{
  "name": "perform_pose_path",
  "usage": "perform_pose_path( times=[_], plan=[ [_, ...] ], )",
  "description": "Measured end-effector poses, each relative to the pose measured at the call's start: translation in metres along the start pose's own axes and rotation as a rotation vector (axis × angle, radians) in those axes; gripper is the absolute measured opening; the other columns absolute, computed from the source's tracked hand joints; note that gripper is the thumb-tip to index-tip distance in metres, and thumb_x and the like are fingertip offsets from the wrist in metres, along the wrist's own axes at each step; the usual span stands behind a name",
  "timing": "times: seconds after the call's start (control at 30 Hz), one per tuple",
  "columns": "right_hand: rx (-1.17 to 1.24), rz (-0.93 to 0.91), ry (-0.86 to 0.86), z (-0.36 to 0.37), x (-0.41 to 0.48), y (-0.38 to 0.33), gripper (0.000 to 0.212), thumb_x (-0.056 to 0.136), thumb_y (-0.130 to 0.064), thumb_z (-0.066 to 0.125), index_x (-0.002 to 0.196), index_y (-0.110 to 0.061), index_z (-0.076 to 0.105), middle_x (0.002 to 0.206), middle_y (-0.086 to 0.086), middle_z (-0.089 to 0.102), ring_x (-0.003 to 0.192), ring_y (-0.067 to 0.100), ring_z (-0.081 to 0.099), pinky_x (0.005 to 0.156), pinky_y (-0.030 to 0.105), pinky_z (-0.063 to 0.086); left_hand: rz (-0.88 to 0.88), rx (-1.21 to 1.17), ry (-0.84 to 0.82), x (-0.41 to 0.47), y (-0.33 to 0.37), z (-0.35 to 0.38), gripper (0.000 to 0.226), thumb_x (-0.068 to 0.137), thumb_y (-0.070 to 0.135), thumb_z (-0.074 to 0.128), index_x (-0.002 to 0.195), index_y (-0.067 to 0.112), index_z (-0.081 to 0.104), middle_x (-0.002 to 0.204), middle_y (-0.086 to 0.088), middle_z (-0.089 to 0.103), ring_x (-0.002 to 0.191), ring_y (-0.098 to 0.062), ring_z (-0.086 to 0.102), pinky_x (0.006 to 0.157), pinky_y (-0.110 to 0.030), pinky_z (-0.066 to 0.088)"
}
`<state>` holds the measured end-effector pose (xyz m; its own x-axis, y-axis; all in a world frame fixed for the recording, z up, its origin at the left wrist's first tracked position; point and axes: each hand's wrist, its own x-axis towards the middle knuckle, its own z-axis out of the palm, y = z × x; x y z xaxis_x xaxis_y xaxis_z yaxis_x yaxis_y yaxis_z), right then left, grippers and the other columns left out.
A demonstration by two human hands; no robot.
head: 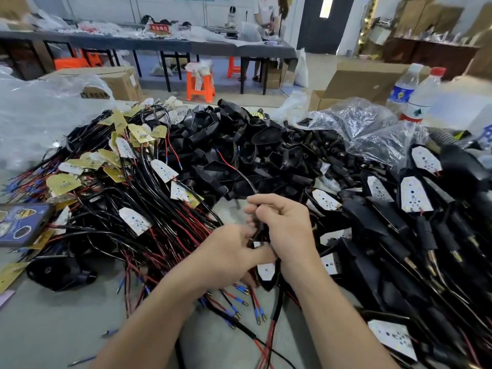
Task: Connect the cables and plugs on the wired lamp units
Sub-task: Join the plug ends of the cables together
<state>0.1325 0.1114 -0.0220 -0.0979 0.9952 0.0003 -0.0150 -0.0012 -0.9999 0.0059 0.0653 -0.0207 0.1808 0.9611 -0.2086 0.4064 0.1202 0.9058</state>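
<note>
My left hand and my right hand meet at the middle of the table over one lamp unit, a black housing with a white LED board. My right hand pinches its black cable, which arcs up and away with a red wire. My left hand grips the unit from the left; its fingertips are hidden behind the right hand. Loose red and black leads with blue-sleeved brass plugs lie just below my hands.
A tangle of wired LED boards fills the left, empty black housings the middle, assembled units the right. A phone lies at the left edge. Two water bottles and plastic bags stand at the back right.
</note>
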Motion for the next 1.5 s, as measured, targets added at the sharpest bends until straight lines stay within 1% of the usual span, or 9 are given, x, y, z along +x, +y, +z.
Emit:
perform_pose_path(
  times=[0.2, 0.5, 0.8, 1.03, 1.13, 1.23, 1.33, 1.43, 1.5],
  plan=[
    [0.039, 0.021, -0.115, -0.003, -0.005, -0.003, 0.042, 0.078, 0.019, 0.053, 0.065, -0.015, 0.074, 0.071, 0.013, 0.074, 0.062, 0.022, 0.063, 0.065, 0.034, 0.054, -0.055, -0.038, 0.378, 0.001, 0.000, -0.019, 0.036, 0.098, 0.018, 0.058, 0.067, 0.014, 0.075, 0.068, -0.007, 0.076, 0.062, -0.027, 0.076, 0.054, -0.034, 0.061],
    [0.016, 0.199, -0.709, -0.014, -0.017, -0.014, 0.025, 0.069, 0.020, 0.062, 0.069, -0.001, 0.074, 0.081, 0.029, 0.070, 0.061, 0.025, 0.071, 0.060, 0.027, 0.059, -0.102, -0.709, 0.367, 0.005, 0.005, -0.036, 0.024, 0.105, 0.015, 0.056, 0.104, -0.001, 0.073, 0.101, -0.013, 0.080, 0.088, -0.021, 0.079, 0.066, -0.028, 0.064],
    [-0.123, 0.377, -1.120, -0.017, -0.026, -0.010, 0.027, 0.079, 0.020, 0.055, 0.072, -0.004, 0.068, 0.097, 0.026, 0.068, 0.073, 0.024, 0.073, 0.064, 0.025, 0.060, 0.088, -0.873, 0.676, 0.000, 0.001, -0.050, 0.014, 0.104, 0.007, 0.059, 0.101, 0.006, 0.073, 0.081, -0.007, 0.079, 0.070, -0.014, 0.076, 0.061, -0.021, 0.059],
    [-0.007, 0.359, -1.072, -0.029, -0.019, -0.013, 0.033, 0.078, 0.026, 0.044, 0.075, 0.001, 0.065, 0.089, 0.019, 0.072, 0.073, 0.024, 0.074, 0.068, 0.031, 0.061, 0.240, -0.807, 0.913, -0.005, 0.003, -0.054, 0.010, 0.099, 0.002, 0.066, 0.096, 0.005, 0.075, 0.075, -0.007, 0.077, 0.068, -0.017, 0.074, 0.066, -0.023, 0.060],
    [-0.087, 0.268, -0.877, -0.028, -0.017, -0.010, 0.028, 0.072, 0.017, 0.050, 0.073, -0.004, 0.069, 0.086, 0.027, 0.069, 0.072, 0.028, 0.067, 0.063, 0.032, 0.054, 0.223, -0.795, 0.910, -0.003, 0.001, -0.053, 0.008, 0.097, 0.004, 0.069, 0.096, 0.007, 0.076, 0.076, -0.007, 0.077, 0.066, -0.015, 0.073, 0.062, -0.021, 0.058],
    [-0.028, 0.190, -0.716, -0.027, -0.011, -0.011, 0.033, 0.076, 0.018, 0.053, 0.073, -0.007, 0.073, 0.107, 0.023, 0.074, 0.102, 0.026, 0.073, 0.090, 0.035, 0.061, 0.210, -0.703, 0.883, -0.001, -0.004, -0.053, 0.011, 0.096, 0.003, 0.070, 0.091, 0.009, 0.078, 0.076, -0.008, 0.078, 0.062, -0.014, 0.072, 0.058, -0.019, 0.056],
    [0.098, 0.115, -0.491, -0.024, -0.003, -0.014, 0.046, 0.080, 0.023, 0.048, 0.067, -0.012, 0.075, 0.097, 0.022, 0.075, 0.084, 0.022, 0.075, 0.083, 0.037, 0.062, 0.179, -0.476, 0.862, 0.004, -0.005, -0.045, 0.015, 0.093, 0.001, 0.072, 0.088, 0.013, 0.079, 0.073, -0.007, 0.078, 0.058, -0.015, 0.072, 0.053, -0.019, 0.054],
    [-0.180, -0.038, -0.276, -0.026, 0.007, -0.015, 0.049, 0.083, 0.017, 0.052, 0.064, -0.022, 0.076, 0.087, 0.016, 0.077, 0.090, 0.033, 0.075, 0.086, 0.049, 0.059, 0.159, -0.262, 0.849, 0.008, -0.006, -0.031, 0.010, 0.091, 0.007, 0.076, 0.097, 0.014, 0.080, 0.067, 0.000, 0.077, 0.056, -0.014, 0.073, 0.052, -0.021, 0.055],
    [-0.467, -0.125, -0.236, -0.030, 0.012, -0.017, 0.043, 0.081, 0.007, 0.059, 0.068, -0.030, 0.078, 0.078, 0.005, 0.077, 0.076, 0.022, 0.071, 0.071, 0.039, 0.055, 0.197, -0.080, 0.866, 0.007, -0.005, -0.020, 0.021, 0.091, 0.013, 0.076, 0.110, 0.021, 0.077, 0.065, 0.012, 0.075, 0.057, -0.004, 0.072, 0.059, -0.023, 0.057]
  ],
)
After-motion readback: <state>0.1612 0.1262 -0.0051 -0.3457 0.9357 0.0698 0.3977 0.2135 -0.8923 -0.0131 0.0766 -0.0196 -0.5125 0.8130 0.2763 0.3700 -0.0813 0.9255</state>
